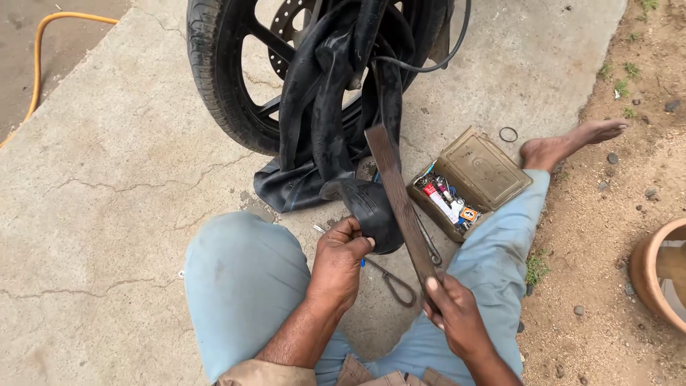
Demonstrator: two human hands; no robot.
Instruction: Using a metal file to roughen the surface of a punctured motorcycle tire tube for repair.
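Left hand (339,254), frame centre: fingers curled, pinching black inner tube (371,207) fold | right hand (454,311), lower right: fist closed round flat rusty metal bar (396,193), angled up-left across tube | wheel (236,78) top.

Cracked concrete floor (107,179) lying in flat daylight, meeting bare sandy ground (614,214) along the right. A yellow hose (36,64) is curving across the upper left corner; a terracotta pot (661,275) is standing at the right edge, with sparse weeds (536,268) growing nearby.
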